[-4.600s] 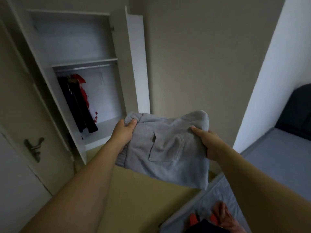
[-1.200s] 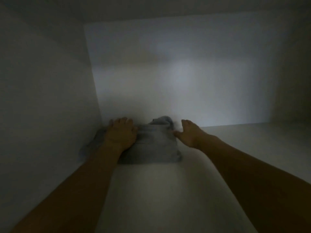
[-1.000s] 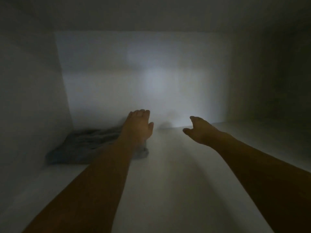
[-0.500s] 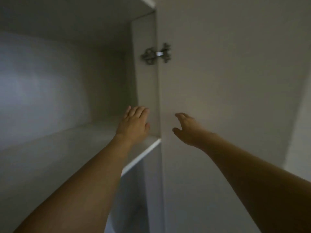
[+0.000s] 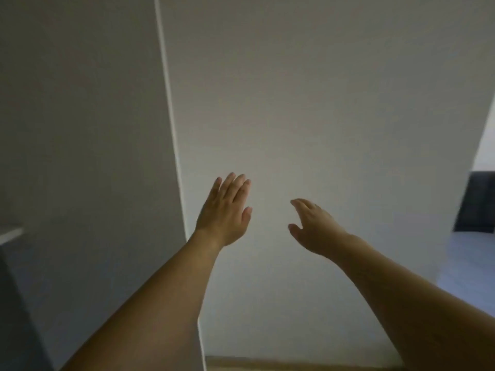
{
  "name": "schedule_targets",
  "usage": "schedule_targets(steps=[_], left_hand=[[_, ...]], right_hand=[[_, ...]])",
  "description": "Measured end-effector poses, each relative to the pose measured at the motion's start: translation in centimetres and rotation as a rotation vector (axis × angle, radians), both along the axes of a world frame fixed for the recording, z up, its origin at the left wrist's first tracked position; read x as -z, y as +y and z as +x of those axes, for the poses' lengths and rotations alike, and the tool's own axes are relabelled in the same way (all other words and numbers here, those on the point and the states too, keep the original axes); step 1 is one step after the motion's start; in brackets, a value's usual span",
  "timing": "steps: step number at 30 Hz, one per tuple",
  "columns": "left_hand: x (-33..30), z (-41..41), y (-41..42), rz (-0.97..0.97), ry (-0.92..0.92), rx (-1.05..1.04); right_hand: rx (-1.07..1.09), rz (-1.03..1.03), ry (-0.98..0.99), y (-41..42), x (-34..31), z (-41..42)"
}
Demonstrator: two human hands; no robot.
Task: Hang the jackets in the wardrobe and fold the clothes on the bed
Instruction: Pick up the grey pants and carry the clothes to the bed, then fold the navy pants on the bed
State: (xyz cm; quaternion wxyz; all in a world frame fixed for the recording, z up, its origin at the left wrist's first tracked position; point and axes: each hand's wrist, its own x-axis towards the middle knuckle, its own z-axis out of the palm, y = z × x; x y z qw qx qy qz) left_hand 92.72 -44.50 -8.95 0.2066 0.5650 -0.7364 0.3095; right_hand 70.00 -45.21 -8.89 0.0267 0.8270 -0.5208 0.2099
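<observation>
Since half a second ago the view has swung right: the wardrobe's inner shelf and the door hinge are gone from sight, and a plain beige wall fills most of the picture. The grey folded garment, seen a second ago lying in the shelf's back left corner, is out of view now, so its present look cannot be told. The hanging jackets are out of view too.

Left hand is raised, back toward the camera, fingers straight and close together, thumb out to the side, holding nothing. It shows against the wall, just right of the wardrobe door edge. Whether it touches the wall cannot be told.

Right hand is lower and apart from the left, turned edge-on, fingers loosely extended, thumb spread below them, holding nothing. Both hands keep much the same pose as half a second ago, only now seen against the wall and not the door.

The door panel takes up the left side; its pale edge runs from the top down to the bottom. A bit of shelf edge shows at far left. At far right, part of the bed with a grey sheet and a dark headboard behind it. A strip of floor shows at the bottom.
</observation>
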Motion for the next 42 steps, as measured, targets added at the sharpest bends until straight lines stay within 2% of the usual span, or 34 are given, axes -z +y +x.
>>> schedule_targets(steps=[9,17,22,26,32,39,42], left_hand=[[4.8,-26.0,-8.1,0.177,0.021,0.223],[7.7,-54.2,-8.2,0.253,0.060,0.404],[11.6,-68.6,-5.2,0.341,0.069,0.411],[12.9,-75.9,-3.7,0.409,0.050,0.384],[14.2,-88.8,-3.8,0.466,0.222,0.355],[22.0,-108.9,-0.4,0.597,0.017,0.468],[24.1,-116.3,-0.3,0.635,0.044,0.425]], right_hand=[[0.245,0.095,0.010,-1.8,3.8,-24.4],[0.512,0.139,-0.089,2.0,6.7,-51.7],[0.509,0.195,-0.087,4.6,9.2,-66.6],[0.535,0.281,-0.089,6.2,10.3,-75.6],[0.547,0.309,-0.108,8.4,13.3,-87.7],[0.685,0.443,-0.138,13.1,18.1,-108.5],[0.690,0.474,-0.166,13.3,20.2,-117.1]])
